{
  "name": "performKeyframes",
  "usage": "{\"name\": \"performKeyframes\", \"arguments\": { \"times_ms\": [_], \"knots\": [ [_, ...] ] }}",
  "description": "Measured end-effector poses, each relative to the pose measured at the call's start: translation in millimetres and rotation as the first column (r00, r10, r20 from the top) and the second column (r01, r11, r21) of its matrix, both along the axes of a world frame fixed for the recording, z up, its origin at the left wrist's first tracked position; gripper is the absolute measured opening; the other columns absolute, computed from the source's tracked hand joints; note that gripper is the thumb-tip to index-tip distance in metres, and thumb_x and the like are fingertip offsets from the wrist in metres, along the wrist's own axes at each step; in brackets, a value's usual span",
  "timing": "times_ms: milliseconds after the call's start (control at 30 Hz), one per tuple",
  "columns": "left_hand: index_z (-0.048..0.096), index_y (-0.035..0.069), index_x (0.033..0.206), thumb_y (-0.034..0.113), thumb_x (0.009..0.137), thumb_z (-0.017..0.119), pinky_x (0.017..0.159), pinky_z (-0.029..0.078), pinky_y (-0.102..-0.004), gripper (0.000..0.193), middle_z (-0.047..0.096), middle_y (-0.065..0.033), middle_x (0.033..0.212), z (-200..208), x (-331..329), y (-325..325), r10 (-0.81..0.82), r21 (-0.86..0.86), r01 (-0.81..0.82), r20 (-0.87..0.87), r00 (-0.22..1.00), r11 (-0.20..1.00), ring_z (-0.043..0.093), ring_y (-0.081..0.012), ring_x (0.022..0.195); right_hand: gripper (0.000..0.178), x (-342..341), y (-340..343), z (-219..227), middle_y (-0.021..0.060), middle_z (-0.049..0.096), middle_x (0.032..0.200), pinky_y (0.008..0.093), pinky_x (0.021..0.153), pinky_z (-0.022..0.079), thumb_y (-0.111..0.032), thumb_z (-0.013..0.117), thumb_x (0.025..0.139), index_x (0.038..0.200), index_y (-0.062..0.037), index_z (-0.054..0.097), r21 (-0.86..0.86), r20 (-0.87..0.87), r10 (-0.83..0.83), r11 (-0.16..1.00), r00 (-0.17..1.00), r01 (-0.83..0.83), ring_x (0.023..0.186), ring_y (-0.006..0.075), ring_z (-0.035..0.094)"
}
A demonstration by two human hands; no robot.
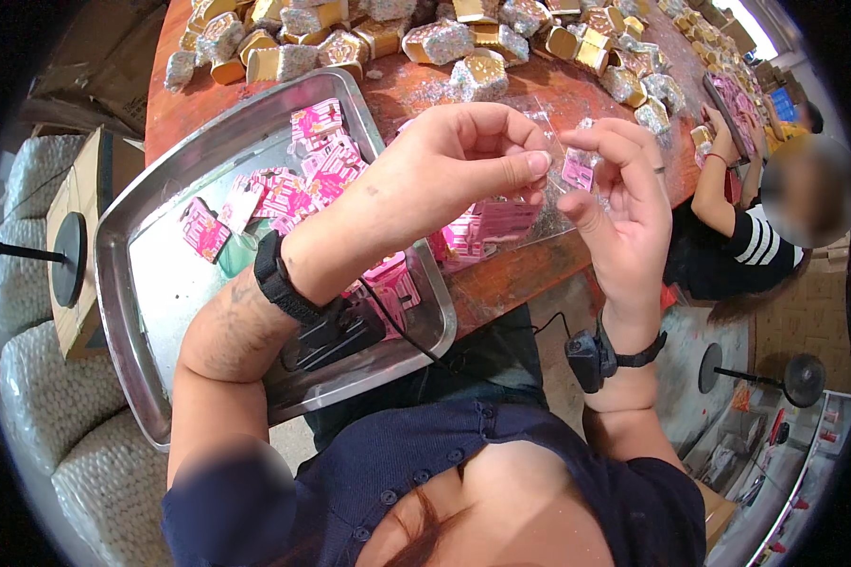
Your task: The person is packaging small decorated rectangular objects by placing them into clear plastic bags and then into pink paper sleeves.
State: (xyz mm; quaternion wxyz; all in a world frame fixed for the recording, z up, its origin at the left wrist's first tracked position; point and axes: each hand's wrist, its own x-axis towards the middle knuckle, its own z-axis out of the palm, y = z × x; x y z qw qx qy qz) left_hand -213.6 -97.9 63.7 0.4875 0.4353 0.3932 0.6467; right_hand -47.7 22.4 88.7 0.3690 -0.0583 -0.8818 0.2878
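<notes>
My left hand (463,156) pinches the edge of a small clear plastic bag (560,194) between thumb and fingertip. At the bag's other side, my right hand (624,194) has its fingers curled and thumb against the film. A small pink printed card (578,171) shows at the bag, close to the right fingers; whether it is inside is hard to tell. Below the hands lies a stack of pink cards (492,225) on the table, partly covered by my left wrist. To the left, a metal tray (128,373) holds many loose pink cards (336,170).
Gold boxes (383,38) with glittery pale coverings are heaped along the far side of the red-brown table (501,288). A co-worker (738,231) sits at the right, handling pieces over a dark tray (728,104). Wrapped white bundles (52,383) stand on the left.
</notes>
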Motion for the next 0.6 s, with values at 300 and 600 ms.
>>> {"name": "performKeyframes", "arguments": {
  "times_ms": [300,600],
  "knots": [
    [0.068,0.001,0.097,0.012,0.094,0.067,0.075,0.051,-0.0237,0.011,0.068,-0.0019,0.084,4.8,-0.4,-1.8,-0.181,-0.072,0.181,0.006,0.983,0.981,0.064,-0.009,0.078,0.028,7.7,2.7,-5.8,0.0012,0.056,0.098,0.022,0.07,0.036,-0.026,0.072,0.09,0.103,-0.0021,0.065,-0.328,-0.026,0.163,0.931,0.986,-0.162,0.082,0.0089,0.046],
    [0.068,0.001,0.098,0.012,0.094,0.066,0.073,0.051,-0.0239,0.012,0.07,-0.0051,0.085,5.1,-0.1,-1.3,-0.279,-0.082,0.292,0.139,0.95,0.953,0.065,-0.01,0.078,0.02,7.7,0.4,-6.5,0.0001,0.05,0.09,0.0233,0.071,0.037,-0.02,0.066,0.096,0.091,-0.0037,0.054,-0.363,-0.058,0.242,0.899,0.969,-0.246,0.08,0.0089,0.046]
  ]
}}
